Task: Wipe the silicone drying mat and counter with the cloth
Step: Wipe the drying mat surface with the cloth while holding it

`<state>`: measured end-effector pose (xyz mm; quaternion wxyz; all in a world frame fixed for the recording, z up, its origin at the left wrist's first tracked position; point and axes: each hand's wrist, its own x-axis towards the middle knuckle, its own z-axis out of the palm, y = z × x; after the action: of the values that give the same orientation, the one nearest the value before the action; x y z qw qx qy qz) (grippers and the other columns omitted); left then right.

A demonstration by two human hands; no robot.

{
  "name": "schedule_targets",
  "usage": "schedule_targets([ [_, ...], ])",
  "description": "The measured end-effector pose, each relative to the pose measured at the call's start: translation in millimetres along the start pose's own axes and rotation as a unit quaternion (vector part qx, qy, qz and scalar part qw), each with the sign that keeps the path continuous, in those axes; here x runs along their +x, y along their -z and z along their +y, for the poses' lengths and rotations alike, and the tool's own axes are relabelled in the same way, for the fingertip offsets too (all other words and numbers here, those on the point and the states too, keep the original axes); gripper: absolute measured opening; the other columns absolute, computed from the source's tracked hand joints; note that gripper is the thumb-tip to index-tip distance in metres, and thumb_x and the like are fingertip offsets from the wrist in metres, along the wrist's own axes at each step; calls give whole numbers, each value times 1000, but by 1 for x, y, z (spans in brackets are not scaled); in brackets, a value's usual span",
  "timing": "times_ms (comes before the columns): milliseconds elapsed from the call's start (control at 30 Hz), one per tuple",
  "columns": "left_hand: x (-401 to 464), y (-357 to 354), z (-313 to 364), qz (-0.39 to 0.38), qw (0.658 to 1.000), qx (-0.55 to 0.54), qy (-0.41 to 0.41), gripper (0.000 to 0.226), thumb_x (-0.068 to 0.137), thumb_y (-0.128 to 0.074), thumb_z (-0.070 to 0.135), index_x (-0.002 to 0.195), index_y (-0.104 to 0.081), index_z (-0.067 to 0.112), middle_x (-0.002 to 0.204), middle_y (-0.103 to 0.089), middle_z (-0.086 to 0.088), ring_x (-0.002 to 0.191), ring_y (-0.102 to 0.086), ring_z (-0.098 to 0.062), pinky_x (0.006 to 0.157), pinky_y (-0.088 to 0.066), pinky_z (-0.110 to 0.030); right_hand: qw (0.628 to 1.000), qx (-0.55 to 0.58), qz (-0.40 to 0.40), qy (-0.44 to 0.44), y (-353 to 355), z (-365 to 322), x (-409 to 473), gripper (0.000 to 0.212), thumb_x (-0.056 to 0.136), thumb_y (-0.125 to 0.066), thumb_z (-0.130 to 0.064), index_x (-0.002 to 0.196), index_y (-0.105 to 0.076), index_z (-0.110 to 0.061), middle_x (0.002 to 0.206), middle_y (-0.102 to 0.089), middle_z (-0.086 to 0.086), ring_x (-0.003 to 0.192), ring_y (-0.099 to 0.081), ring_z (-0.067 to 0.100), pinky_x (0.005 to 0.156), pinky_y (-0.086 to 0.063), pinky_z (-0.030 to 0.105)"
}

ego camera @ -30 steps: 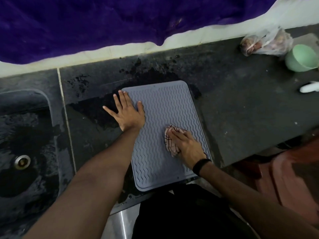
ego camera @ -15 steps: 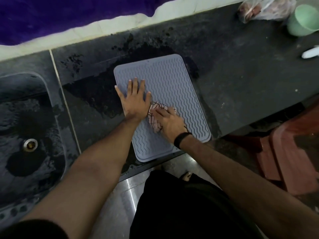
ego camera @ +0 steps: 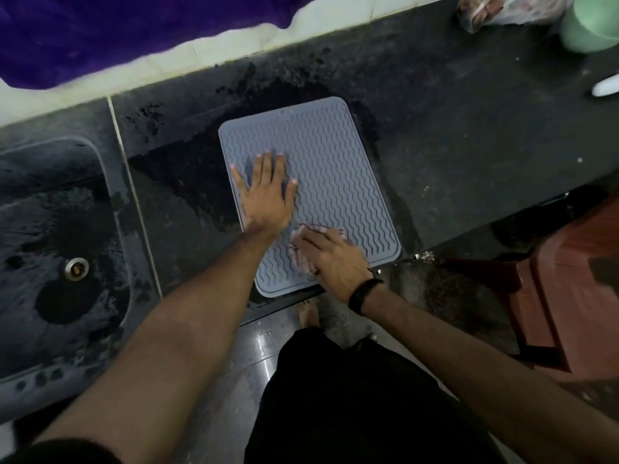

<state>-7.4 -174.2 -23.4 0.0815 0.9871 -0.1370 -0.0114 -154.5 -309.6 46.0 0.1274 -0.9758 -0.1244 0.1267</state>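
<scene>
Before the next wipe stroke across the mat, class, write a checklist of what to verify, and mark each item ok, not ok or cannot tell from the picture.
1. Left hand flat on the mat, steadying it: ok.
2. Right hand has the cloth under its fingers, on the mat's near part: ok.
3. Far and right parts of the mat free of objects for the stroke: ok.
4. Mat fully on the counter: not ok, its near edge sits at the counter's front edge or just past it.
5. Counter around the mat dry: not ok, a dark wet patch lies to its left and behind.
6. Mat surface already clean: cannot tell.
</scene>
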Motion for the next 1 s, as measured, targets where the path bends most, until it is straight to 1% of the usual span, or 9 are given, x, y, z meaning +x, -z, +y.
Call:
schedule_targets([
  [100,-24,-4,8,-38,999,-7,31,63,107,-21,57,163,-20,26,171,-15,1,158,-7,-18,117,17,-66,999,-13,-29,37,-8,-10,8,63,84,-53,-11,142,-38,-28,145,-38,-5,128,-35,26,95,-44,46],
  [200,-27,-6,4,-52,998,0,41,63,107,-19,57,163,-17,29,171,-10,3,158,-6,-17,117,17,-68,999,-10,-26,34,-13,4,-10,57,86,-48,-12,140,-41,-28,144,-39,-5,130,-33,27,95,-42,46],
  [333,-27,-6,7,-45,998,16,44,63,107,-19,56,163,-20,28,171,-12,2,158,-9,-17,118,15,-67,998,13,-32,44,-13,32,-54,57,85,-53,-14,140,-43,-27,146,-41,-6,132,-33,30,100,-39,46],
  [467,-25,-4,16,-69,995,43,63,62,108,-15,52,164,-14,25,172,-7,-1,158,-4,-19,117,15,-69,1000,9,-1,17,0,53,-65,48,86,-55,-18,132,-52,-26,138,-51,-3,123,-43,29,93,-46,46],
  [567,-25,-4,39,-67,992,23,104,63,108,-15,51,163,-18,20,171,-12,-6,158,-7,-23,117,13,-71,999,2,39,-35,10,67,-42,53,81,-64,-17,133,-51,-24,135,-52,0,119,-46,29,89,-48,48],
  [667,-33,-8,65,-69,992,-9,108,67,106,-17,58,163,-16,23,171,-10,-7,158,-6,-26,115,18,-67,999,8,9,-49,9,77,-26,61,82,-64,-26,140,-42,-26,142,-44,-3,123,-40,28,93,-46,47],
  [767,-38,-14,72,-79,990,6,121,68,105,-10,61,164,-8,28,172,-2,-2,158,1,-22,112,20,-68,999,9,9,-47,0,84,-41,62,83,-60,-17,141,-40,-27,144,-42,-4,124,-39,28,91,-48,47],
  [833,-39,-16,72,-83,988,7,128,68,104,-9,61,164,-7,29,172,-1,-1,158,2,-21,113,20,-69,999,1,4,-39,-5,89,-60,63,83,-61,-18,142,-40,-28,144,-42,-5,125,-39,29,88,-49,45],
  [1000,-38,-15,75,-90,986,15,142,67,104,-7,61,164,-3,31,172,2,0,158,5,-19,114,19,-70,999,-20,-14,-22,0,112,-89,54,90,-52,-19,141,-41,-31,144,-43,-7,124,-39,26,91,-48,42],
])
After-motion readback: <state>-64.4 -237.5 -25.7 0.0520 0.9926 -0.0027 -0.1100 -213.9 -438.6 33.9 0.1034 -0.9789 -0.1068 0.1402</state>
